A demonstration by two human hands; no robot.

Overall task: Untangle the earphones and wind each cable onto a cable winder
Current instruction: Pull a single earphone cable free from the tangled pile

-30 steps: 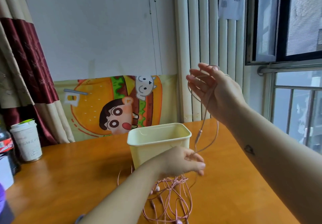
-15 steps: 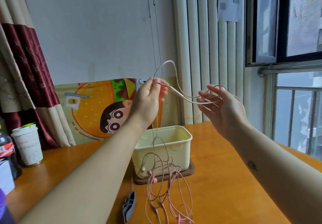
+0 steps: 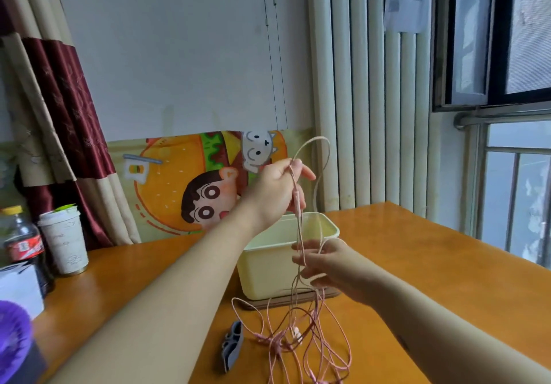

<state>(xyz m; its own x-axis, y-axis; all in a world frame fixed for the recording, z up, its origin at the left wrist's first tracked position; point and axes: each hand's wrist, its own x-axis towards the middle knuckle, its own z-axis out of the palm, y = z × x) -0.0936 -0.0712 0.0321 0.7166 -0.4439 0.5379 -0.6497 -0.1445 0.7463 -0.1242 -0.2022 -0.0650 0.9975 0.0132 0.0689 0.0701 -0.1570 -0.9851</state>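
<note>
Right hand (image 3: pixel 328 267) lowered, left hand (image 3: pixel 274 186) pinching tangled pink earphones (image 3: pixel 296 332)

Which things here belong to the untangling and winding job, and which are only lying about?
Job: pink earphone cables, grey cable winder, left hand, right hand.
Lying about: cream box, paper cup, cola bottle, cartoon poster.

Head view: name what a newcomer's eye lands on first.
The pink earphone cable hangs from the raised left hand, passing the right hand in front of the cream tub. Its tangle sprawls on the orange table, and a bright burger cartoon stands at the wall behind.
</note>
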